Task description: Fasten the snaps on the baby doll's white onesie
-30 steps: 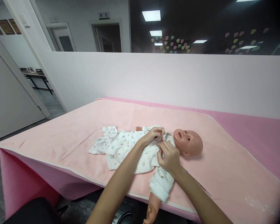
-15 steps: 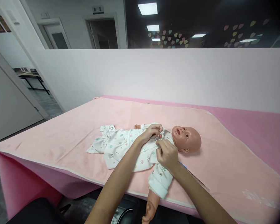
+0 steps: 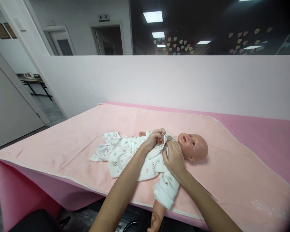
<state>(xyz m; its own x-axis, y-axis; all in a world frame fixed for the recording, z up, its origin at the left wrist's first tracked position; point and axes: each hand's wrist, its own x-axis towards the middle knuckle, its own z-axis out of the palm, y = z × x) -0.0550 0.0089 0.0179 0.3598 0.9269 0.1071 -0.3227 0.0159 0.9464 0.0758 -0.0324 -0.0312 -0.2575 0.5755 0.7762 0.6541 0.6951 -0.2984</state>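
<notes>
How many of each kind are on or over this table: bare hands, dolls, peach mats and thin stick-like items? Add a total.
Bare hands: 2, the left hand and the right hand
Dolls: 1, a dressed doll
Peach mats: 1, a peach mat
Thin stick-like items: 1, a thin item partly hidden by the right forearm
Total: 5

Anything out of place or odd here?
The clothed doll lies on the peach blanket, but its near forearm juts past the blanket's front edge, which looks slightly awkward. I see no spill or damage.
</notes>
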